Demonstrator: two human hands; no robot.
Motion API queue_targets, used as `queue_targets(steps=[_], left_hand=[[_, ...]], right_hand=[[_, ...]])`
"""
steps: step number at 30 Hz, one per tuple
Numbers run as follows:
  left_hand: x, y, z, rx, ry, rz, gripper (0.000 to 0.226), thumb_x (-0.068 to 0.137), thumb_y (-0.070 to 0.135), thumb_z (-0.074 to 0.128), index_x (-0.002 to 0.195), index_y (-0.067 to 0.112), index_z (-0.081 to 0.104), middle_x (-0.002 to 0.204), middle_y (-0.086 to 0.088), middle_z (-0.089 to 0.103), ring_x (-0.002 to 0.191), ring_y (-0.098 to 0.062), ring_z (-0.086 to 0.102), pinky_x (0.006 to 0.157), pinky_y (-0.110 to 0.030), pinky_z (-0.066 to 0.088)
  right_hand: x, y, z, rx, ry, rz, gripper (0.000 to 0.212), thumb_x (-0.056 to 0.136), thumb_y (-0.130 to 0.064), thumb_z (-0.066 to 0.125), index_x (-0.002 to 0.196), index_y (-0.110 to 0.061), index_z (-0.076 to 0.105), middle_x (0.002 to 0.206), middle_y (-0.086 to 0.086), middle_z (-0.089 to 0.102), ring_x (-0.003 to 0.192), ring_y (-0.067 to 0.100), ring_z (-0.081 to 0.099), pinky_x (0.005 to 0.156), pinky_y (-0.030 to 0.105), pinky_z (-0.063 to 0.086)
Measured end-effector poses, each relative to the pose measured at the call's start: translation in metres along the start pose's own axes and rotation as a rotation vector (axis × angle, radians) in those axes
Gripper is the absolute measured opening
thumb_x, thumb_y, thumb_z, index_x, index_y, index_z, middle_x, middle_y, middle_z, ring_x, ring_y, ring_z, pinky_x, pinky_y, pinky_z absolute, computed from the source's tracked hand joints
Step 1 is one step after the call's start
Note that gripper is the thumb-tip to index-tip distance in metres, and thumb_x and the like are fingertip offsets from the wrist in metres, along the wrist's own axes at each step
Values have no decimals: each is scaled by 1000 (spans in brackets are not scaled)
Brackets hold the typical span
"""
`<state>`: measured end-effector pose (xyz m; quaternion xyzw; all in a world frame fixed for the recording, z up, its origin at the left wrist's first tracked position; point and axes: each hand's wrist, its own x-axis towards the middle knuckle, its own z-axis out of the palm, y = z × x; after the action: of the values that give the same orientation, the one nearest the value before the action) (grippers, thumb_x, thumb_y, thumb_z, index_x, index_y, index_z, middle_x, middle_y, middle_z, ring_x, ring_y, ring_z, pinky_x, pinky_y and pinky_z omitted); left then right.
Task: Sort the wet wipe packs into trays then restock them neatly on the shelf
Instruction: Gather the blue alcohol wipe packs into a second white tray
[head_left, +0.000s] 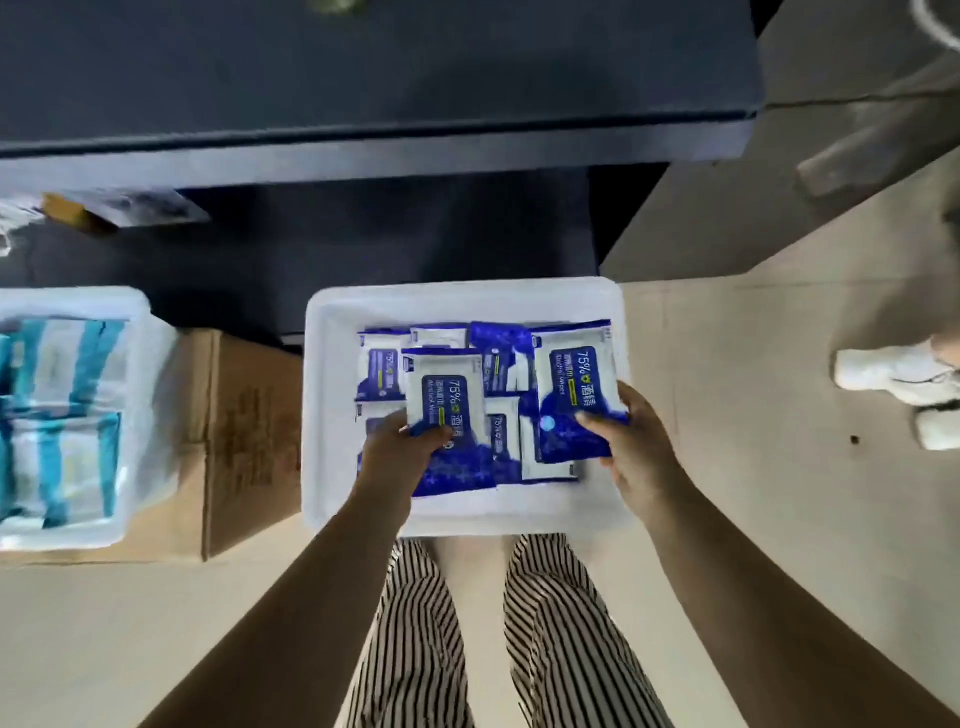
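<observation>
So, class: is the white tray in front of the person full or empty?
Partly full: blue packs lie inside the white tray, with bare floor showing along its near edge.

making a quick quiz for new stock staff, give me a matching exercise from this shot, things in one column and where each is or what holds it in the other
Things:
1. blue pack with the 75% label
2. white tray of blue packs
3. tray of teal-striped packs
4. white shoes

Places:
A. on the cardboard box
B. far right, on the floor
C. held by the right hand
D. in front of the striped trousers

Pairs: 1-C, 2-D, 3-A, 4-B
</observation>
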<state>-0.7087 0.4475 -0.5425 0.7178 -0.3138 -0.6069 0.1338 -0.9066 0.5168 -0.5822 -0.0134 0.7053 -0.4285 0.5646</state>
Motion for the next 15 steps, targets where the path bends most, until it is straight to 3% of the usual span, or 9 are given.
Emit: queue_targets(steps=[2, 4, 6, 9, 11, 13, 15], left_hand=[[31, -20, 21, 40, -2, -7, 23, 82, -1, 64, 103, 5, 62, 96, -14, 65, 89, -29, 63, 84, -40, 52], [64, -33, 40, 81, 1, 9, 24, 80, -1, 65, 103, 6, 62, 93, -11, 63, 81, -22, 61, 70, -25, 52], [100, -42, 58, 129, 4, 32, 17, 79, -1, 66, 96, 4, 64, 91, -12, 64, 78, -21, 60, 62, -21, 48], [147, -51, 78, 177, 4, 35, 29, 79, 6, 68, 107, 2, 61, 100, -14, 66, 83, -21, 63, 60, -20, 45], [171, -58, 88, 206, 19, 41, 33, 81, 10, 68, 111, 4, 55, 97, -7, 65, 76, -15, 61, 57, -18, 46], [185, -63, 95, 235, 54, 75, 33, 83, 12, 67, 113, 7, 53, 96, -3, 64, 70, -11, 58, 58, -21, 48], [195, -70, 98, 349, 93, 138, 38, 83, 18, 68, 117, 10, 53, 102, -3, 62, 80, -15, 59, 63, -26, 48]], right_hand=[[30, 22, -1, -55, 34, 8, 60, 79, 5, 66, 134, -3, 44, 122, 20, 60, 106, 35, 62, 78, 37, 55], [58, 36, 3, -73, 60, 21, 57, 78, 3, 67, 131, -3, 47, 121, 19, 61, 107, 34, 62, 88, 42, 53], [89, 46, 11, -117, 62, 27, 58, 77, -3, 71, 131, -6, 49, 122, 15, 61, 107, 30, 62, 95, 47, 48], [128, 56, 21, -196, 63, -12, 55, 70, -11, 75, 122, -8, 55, 118, 14, 63, 105, 30, 63, 96, 49, 48], [147, 63, 28, -243, 50, -48, 46, 71, -13, 72, 115, -8, 58, 114, 15, 65, 102, 32, 64, 93, 47, 50], [158, 68, 33, -355, 92, -99, 48, 71, -19, 70, 116, -8, 59, 112, 12, 65, 102, 28, 63, 93, 42, 50], [164, 75, 34, -440, 117, -128, 39, 78, -14, 69, 116, -11, 60, 109, 6, 66, 99, 22, 62, 92, 34, 49]])
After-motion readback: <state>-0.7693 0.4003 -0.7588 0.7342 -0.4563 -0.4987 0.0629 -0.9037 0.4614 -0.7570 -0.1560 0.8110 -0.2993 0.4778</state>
